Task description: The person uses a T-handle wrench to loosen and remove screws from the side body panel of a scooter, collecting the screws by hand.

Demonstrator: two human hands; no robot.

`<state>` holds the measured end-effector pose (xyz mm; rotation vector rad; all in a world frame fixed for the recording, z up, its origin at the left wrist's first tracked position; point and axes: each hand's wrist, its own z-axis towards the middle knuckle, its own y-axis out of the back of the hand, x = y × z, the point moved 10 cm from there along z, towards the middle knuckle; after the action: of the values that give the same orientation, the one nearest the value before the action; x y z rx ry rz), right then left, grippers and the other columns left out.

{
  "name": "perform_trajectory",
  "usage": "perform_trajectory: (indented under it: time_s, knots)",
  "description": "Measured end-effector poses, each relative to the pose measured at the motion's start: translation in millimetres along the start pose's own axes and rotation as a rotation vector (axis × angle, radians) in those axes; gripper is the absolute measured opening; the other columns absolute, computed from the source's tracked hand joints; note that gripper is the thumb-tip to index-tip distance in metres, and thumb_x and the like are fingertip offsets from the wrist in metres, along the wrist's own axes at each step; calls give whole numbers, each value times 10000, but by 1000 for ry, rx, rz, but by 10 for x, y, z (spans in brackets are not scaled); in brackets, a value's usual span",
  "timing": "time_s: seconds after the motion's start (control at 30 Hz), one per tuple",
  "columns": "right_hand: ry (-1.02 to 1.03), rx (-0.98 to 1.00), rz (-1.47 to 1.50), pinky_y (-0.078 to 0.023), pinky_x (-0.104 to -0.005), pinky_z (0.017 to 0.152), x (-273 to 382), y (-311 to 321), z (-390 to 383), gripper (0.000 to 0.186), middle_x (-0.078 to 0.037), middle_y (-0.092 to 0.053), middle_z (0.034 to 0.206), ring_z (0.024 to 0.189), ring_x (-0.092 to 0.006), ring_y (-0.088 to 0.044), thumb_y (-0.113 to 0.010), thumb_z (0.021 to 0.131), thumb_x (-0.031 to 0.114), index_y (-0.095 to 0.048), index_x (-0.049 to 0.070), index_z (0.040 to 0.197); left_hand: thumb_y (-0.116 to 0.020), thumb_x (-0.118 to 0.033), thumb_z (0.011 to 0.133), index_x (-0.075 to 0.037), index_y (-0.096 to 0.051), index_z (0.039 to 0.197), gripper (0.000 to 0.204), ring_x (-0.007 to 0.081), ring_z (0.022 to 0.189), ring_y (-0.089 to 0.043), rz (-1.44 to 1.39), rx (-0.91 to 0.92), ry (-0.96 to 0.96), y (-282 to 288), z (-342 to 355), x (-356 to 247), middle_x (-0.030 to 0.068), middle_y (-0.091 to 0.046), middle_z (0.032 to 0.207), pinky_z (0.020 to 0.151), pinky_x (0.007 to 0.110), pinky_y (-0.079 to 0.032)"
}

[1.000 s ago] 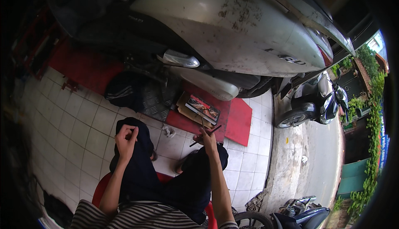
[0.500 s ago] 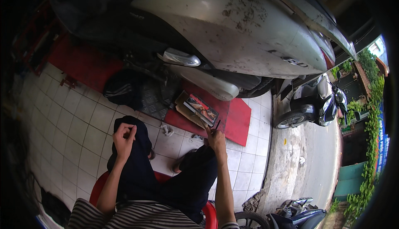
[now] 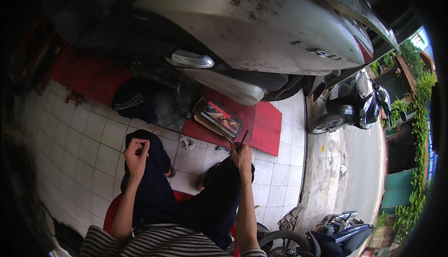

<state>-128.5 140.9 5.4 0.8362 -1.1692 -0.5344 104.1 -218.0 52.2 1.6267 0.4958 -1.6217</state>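
Note:
My left hand (image 3: pixel 136 156) rests closed on my left knee, its fingertips pressed together over something I cannot make out, if anything. My right hand (image 3: pixel 241 156), by my right knee, grips a thin dark rod (image 3: pixel 244 135) angled upward, with a second thin, lighter piece beside it. Just beyond that hand, a box with a printed picture (image 3: pixel 220 117) lies on brown cardboard (image 3: pixel 203 122) on a red platform (image 3: pixel 265 135). Above these stands a large silver scooter (image 3: pixel 242 38). A crumpled white rag (image 3: pixel 186 142) lies on the tiles between my knees and the platform.
A checker plate (image 3: pixel 169 117) and dark cloth (image 3: pixel 130 99) lie left of the box. I sit on a red stool (image 3: pixel 114 210) on white tiles (image 3: pixel 93 159). At right, a parked scooter (image 3: pixel 354 103) and another two-wheeler (image 3: pixel 336 238) stand beside the road (image 3: pixel 359 163).
My right hand has turned since a second ago, so the dark rod now points more upright. My left hand stays closed on the knee. The whole view has shifted slightly.

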Motion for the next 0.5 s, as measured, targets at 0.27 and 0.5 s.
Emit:
perform_trajectory:
  time_s: [0.27,0.5]
  knots:
    - [-74,98,20,-476,-450,576,58,-54,-20,343,-201,-616,611,596,-384,-638,-608,950,296,-693,1,798,-687,-149,946,-25,-631,882,151,23,528,-485,-12,-18,1,24,-11,22,-20,-542,569,493,207,-323]
    - [15,88,4,-488,-448,607,-20,-102,2,341,-190,-620,607,611,-385,-639,-622,934,309,-712,-4,832,-686,-154,947,-23,-633,892,152,31,528,-503,52,5,-13,-43,-36,-6,-14,-559,584,493,206,-346]
